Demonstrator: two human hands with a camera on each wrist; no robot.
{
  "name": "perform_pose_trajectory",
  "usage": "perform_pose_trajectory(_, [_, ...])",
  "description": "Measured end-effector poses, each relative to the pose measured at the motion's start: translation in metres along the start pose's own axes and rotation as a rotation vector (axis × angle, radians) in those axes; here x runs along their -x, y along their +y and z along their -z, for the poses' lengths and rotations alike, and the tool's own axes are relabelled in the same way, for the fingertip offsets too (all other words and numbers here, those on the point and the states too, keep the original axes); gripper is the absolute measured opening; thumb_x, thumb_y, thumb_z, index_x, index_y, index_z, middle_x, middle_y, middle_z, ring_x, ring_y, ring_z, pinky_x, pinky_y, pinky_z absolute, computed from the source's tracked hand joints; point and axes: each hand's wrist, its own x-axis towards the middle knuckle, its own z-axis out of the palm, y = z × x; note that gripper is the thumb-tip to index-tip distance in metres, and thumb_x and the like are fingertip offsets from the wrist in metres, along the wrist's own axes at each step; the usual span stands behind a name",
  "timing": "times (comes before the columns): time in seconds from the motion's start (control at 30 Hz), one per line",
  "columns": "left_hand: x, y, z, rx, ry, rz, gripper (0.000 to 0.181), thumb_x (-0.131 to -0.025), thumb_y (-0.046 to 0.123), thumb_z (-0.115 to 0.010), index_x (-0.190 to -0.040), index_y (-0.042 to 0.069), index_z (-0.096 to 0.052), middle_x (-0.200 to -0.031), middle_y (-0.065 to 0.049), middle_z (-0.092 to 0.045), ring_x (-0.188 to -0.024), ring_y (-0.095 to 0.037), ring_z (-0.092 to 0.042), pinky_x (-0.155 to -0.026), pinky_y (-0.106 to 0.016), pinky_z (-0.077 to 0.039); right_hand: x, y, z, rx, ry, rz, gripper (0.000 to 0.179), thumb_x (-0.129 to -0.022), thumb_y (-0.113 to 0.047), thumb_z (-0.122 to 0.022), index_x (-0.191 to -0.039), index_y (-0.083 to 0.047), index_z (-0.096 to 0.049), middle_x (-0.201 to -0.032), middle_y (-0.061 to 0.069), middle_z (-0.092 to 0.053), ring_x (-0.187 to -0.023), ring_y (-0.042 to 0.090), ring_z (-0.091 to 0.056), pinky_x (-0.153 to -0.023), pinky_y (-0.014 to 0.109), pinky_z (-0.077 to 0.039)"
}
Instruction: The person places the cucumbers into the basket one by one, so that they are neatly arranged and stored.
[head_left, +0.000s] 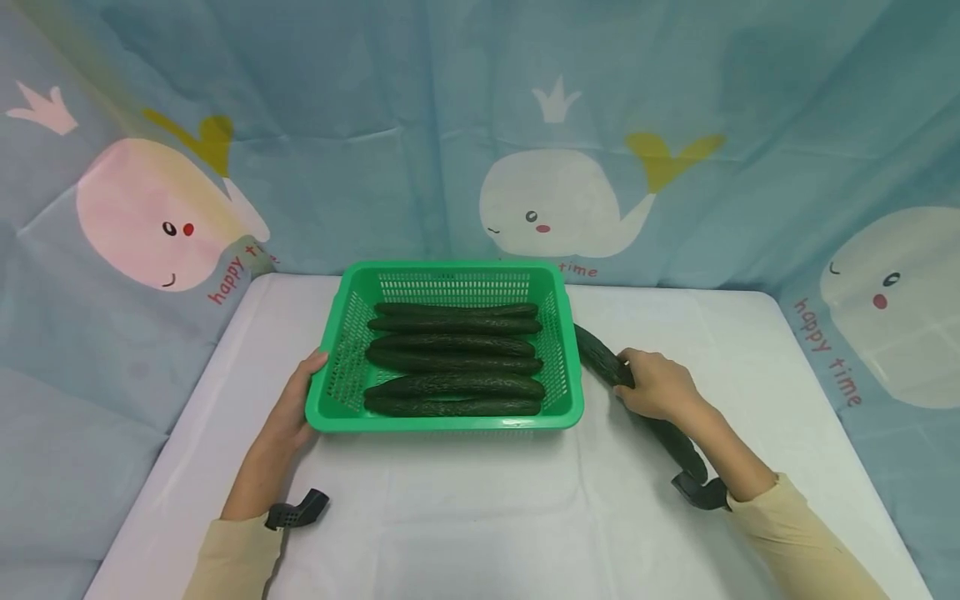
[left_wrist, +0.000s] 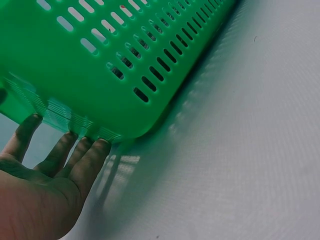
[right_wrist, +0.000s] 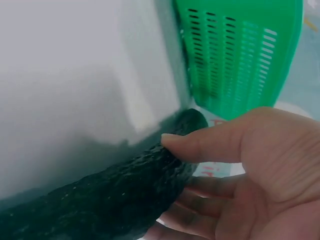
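Note:
A green plastic basket (head_left: pixel 442 423) stands on the table with several dark green cucumbers (head_left: pixel 453 364) lying crosswise in it. My left hand (head_left: pixel 288 406) is at the basket's left side; in the left wrist view its fairly straight fingertips (left_wrist: pixel 102 142) touch the slotted wall. To the right of the basket, another cucumber (head_left: pixel 678 446) lies slantwise, its far end close by the basket's right wall. My right hand (head_left: pixel 658 385) grips this cucumber around its middle, the thumb (right_wrist: pixel 200 146) on one side and the fingers curled along the other in the right wrist view.
A white cloth (head_left: pixel 480 517) covers the table. Behind and at both sides hangs a blue curtain (head_left: pixel 337 183) printed with whales. Each wrist wears a black camera mount; the right one (head_left: pixel 701 492) is close to the near end of the loose cucumber.

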Motion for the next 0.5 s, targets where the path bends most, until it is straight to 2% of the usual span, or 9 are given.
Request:
perform_pose_trajectory(0.07, [0.0001,-0.0002,-0.0002,0.000,0.007,0.003,0.076,-0.112,0.053,-0.037,-0.171,0.015,-0.010,-0.147,0.008,-0.045,-0.132,-0.001,-0.056,-0.106,-0.016,-0.055,0.0006,0.0020,-0.0008,-0.002,0.000,-0.009,0.055,-0.094,-0.018,-0.074,-0.140,0.008,-0.058,-0.081,0.011,-0.069,-0.070,0.023,-0.063,-0.053,0.034,-0.050])
perform_pose_trajectory(0.13, [0.0000,-0.0007,-0.0003,-0.007,0.018,0.003,0.076,-0.112,0.054,-0.037,-0.172,0.014,-0.010,-0.149,0.009,-0.044,-0.131,0.001,-0.056,-0.106,-0.014,-0.055,0.0010,0.0033,-0.0022,-0.007,0.004,-0.014,0.057,-0.093,-0.018,-0.074,-0.143,0.005,-0.057,-0.081,0.010,-0.068,-0.069,0.022,-0.062,-0.053,0.033,-0.049])
perform_pose_trajectory(0.2, [0.0000,-0.0013,-0.0006,-0.015,0.025,0.004,0.077,-0.112,0.054,-0.037,-0.172,0.015,-0.010,-0.153,0.006,-0.042,-0.131,0.003,-0.055,-0.106,-0.013,-0.054,0.0009,0.0044,-0.0043,-0.008,0.015,-0.016,0.058,-0.093,-0.018,-0.074,-0.144,0.003,-0.057,-0.088,0.012,-0.072,-0.073,0.024,-0.065,-0.054,0.036,-0.051])
perform_pose_trajectory(0.37, [-0.0002,-0.0018,-0.0011,-0.024,0.028,0.006,0.076,-0.112,0.054,-0.036,-0.172,0.016,-0.009,-0.164,-0.005,-0.033,-0.131,0.005,-0.055,-0.105,-0.013,-0.054,0.0009,0.0052,-0.0093,0.011,0.034,-0.007,0.056,-0.097,-0.026,-0.074,-0.142,0.003,-0.060,-0.117,0.025,-0.076,-0.099,0.040,-0.074,-0.068,0.051,-0.061])
perform_pose_trajectory(0.43, [-0.0003,-0.0015,-0.0011,-0.023,0.028,0.008,0.076,-0.112,0.055,-0.036,-0.172,0.016,-0.010,-0.164,-0.006,-0.033,-0.131,0.005,-0.055,-0.105,-0.013,-0.054,0.0015,0.0059,-0.0096,0.019,0.035,0.000,0.055,-0.098,-0.028,-0.074,-0.140,0.004,-0.061,-0.120,0.026,-0.075,-0.103,0.043,-0.074,-0.071,0.054,-0.062])
perform_pose_trajectory(0.5, [-0.0008,-0.0014,-0.0010,-0.022,0.026,0.010,0.076,-0.112,0.055,-0.036,-0.172,0.016,-0.010,-0.163,-0.005,-0.035,-0.131,0.004,-0.056,-0.106,-0.013,-0.054,0.0023,0.0072,-0.0085,0.020,0.036,0.007,0.053,-0.098,-0.027,-0.074,-0.138,0.005,-0.063,-0.117,0.025,-0.075,-0.101,0.041,-0.074,-0.071,0.054,-0.061])
